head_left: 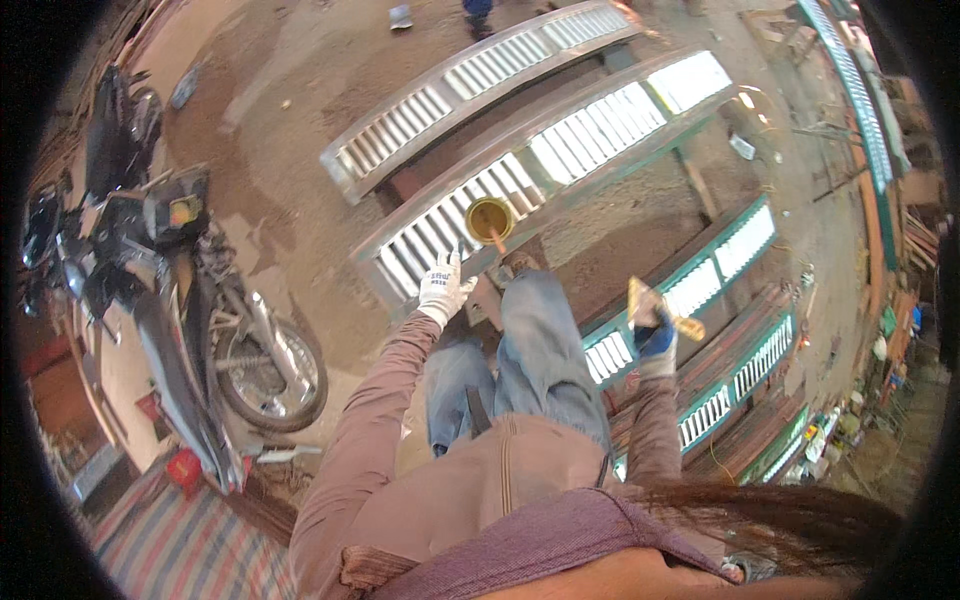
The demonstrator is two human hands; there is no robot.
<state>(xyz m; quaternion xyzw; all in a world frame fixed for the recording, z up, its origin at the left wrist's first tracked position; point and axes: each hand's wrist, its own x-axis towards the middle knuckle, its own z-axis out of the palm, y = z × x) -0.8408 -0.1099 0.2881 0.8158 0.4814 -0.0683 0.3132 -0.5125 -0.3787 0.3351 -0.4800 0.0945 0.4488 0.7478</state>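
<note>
My left hand [442, 287], in a white work glove, has its fingers spread at the near edge of a long slatted panel [600, 130]. Whether it presses on the frame I cannot tell. On that panel stands an open can [489, 218], yellowish inside, with a stick-like handle [498, 242] leaning out toward me. My right hand [655, 338], in a white and blue glove, is closed round a flat paintbrush [641, 300] with a light wooden handle. It is held to the right of my knees, above a green-framed slatted panel [690, 288].
Another slatted panel [480, 75] lies farther off, with more green-framed ones [735, 385] at my right. A parked motorcycle [170, 300] stands at the left beside a striped sheet [190, 545]. Clutter [830, 440] lines the right side; a scrap [742, 147] lies on the dirt floor.
</note>
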